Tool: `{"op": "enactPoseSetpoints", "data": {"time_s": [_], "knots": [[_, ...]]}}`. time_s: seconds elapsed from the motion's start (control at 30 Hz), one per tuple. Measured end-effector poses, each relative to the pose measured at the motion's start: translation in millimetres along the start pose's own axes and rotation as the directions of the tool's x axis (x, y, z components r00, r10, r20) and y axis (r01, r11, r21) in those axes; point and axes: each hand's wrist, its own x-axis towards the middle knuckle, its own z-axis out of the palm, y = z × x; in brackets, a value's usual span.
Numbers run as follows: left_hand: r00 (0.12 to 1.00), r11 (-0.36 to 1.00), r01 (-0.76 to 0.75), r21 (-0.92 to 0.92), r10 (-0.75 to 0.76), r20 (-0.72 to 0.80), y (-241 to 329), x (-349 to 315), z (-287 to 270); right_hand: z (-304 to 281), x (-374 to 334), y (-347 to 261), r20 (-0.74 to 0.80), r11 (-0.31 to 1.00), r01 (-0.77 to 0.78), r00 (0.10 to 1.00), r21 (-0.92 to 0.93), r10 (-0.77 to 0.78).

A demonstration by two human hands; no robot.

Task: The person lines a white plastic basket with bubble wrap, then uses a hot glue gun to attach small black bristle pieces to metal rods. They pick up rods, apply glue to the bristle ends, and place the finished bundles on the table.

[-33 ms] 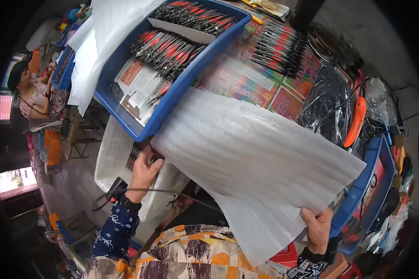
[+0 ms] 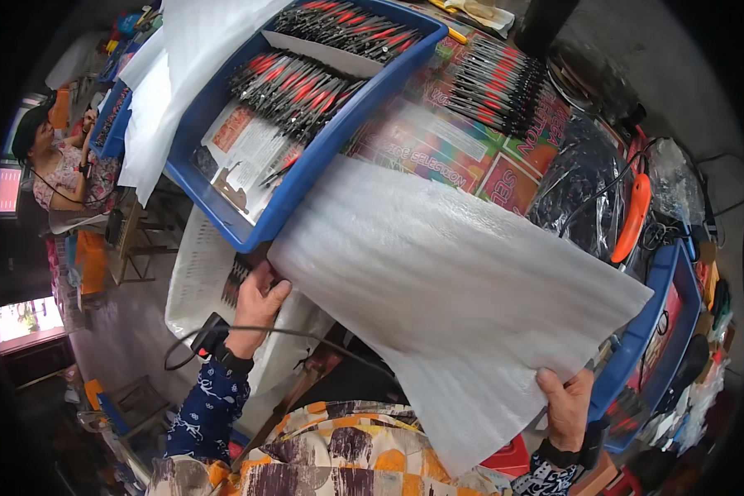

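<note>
A white foam sheet [image 2: 463,281] stretches between my two hands, over the front of the bench. My right hand [image 2: 567,405] grips its near right edge, thumb on top. My left hand [image 2: 255,310] is closed at the sheet's left corner, just below the blue tray; part of its fingers is hidden. Inside the blue tray [image 2: 306,192] lie several rows of slim black, grey and red pen-like pieces [image 2: 293,91]. More such pieces [image 2: 496,83] lie in a row on the printed board [image 2: 426,157] behind the sheet.
White sheets [image 2: 178,83] hang over the tray's left side. Under my left hand stands a lined white crate [image 2: 192,281]. An orange-handled tool [image 2: 634,217] lies by black plastic [image 2: 583,178] at right, near another blue tray [image 2: 636,351]. A cable crosses my left wrist. Someone sits far left.
</note>
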Motion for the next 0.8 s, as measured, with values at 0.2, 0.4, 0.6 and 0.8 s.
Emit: {"op": "enactPoseSetpoints", "data": {"time_s": [0.2,0.4,0.6,0.8], "knots": [[0.977,0.933,0.179,-0.313,-0.130,0.171,-2,6,-1,-2,12,-9,-0.049,0.987,0.147,0.987,-0.061,-0.150],[0.915,0.935,0.136,-0.328,0.009,0.404,5,-9,1,12,12,-19,-0.109,0.917,0.212,0.959,-0.338,-0.261],[0.942,0.927,-0.099,-0.362,0.205,0.267,-27,-33,-20,52,-38,16,-0.201,0.899,0.330,0.897,-0.287,-0.394],[0.920,0.919,-0.263,-0.293,0.330,0.209,-51,-88,-83,92,-106,13,-0.029,0.833,0.395,0.898,-0.387,-0.440]]}}
